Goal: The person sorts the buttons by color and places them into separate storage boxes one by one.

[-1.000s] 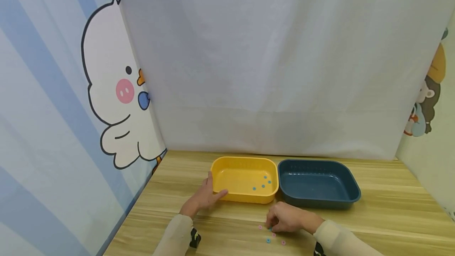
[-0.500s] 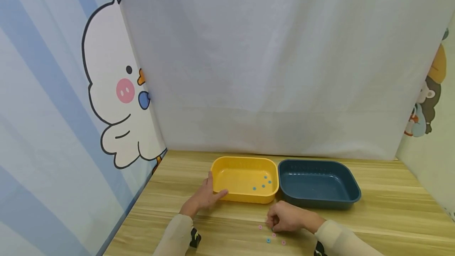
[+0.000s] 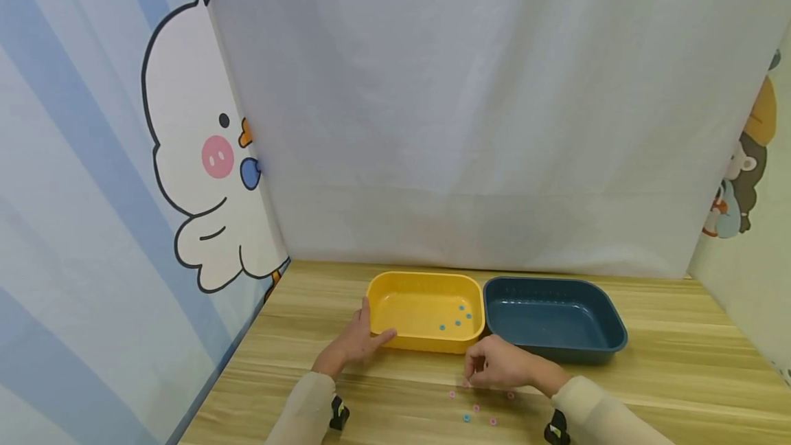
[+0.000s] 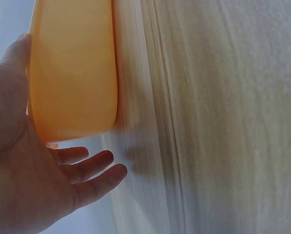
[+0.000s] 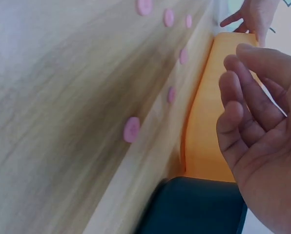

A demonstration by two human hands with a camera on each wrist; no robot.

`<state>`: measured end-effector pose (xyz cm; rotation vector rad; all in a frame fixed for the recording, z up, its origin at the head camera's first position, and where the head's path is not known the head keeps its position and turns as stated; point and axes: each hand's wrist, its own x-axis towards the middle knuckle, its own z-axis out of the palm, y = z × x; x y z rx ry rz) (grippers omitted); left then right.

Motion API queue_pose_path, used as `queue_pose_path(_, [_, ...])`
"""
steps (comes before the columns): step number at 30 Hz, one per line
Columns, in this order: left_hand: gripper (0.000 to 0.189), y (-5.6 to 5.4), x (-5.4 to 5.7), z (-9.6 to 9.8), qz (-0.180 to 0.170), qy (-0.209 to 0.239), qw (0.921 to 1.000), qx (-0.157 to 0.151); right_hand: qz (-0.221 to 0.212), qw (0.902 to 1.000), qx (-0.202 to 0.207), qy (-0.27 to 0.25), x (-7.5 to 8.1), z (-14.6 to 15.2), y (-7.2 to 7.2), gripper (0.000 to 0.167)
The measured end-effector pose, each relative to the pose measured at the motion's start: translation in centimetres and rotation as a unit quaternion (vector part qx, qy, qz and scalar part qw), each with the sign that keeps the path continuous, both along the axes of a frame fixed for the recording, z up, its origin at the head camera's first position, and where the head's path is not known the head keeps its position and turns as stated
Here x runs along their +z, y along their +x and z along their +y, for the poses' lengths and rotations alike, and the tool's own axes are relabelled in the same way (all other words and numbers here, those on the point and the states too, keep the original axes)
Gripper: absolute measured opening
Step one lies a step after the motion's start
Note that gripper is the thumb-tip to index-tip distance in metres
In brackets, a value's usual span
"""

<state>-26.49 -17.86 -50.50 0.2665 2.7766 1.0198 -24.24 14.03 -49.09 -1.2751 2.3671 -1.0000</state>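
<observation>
My left hand (image 3: 355,343) rests on the near left corner of the yellow basin (image 3: 426,345), thumb along the front rim and index finger at the left side. In the left wrist view its other fingers (image 4: 94,168) stretch out loosely past the basin wall. My right hand (image 3: 500,364) hovers low over the table before the basins, thumb and index finger pinched together. The small blue bead they grip is hidden behind the fingertips. Around and below it lie several pink ring beads (image 3: 476,408) and one blue bead (image 3: 466,418). Several blue beads (image 3: 458,323) sit inside the yellow basin.
A dark blue basin (image 3: 556,353) stands right beside the yellow one, to its right. Both rest on a wood-grain table (image 3: 673,376) with a white curtain (image 3: 469,122) behind it. A cartoon-printed sheet (image 3: 204,239) hangs at the left.
My right hand has lifted a little and moved towards the basins, taking a blue bead from the table. Pink beads it had covered now show. The left hand stays put.
</observation>
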Motion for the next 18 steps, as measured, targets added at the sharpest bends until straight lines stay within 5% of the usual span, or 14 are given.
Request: queue_pose_path(18, [0.100,0.0,0.1,0.0,0.001,-0.003,1.0000,0.004,-0.061,0.9946,-0.078,-0.031,2.5,-0.4,-0.9,0.002])
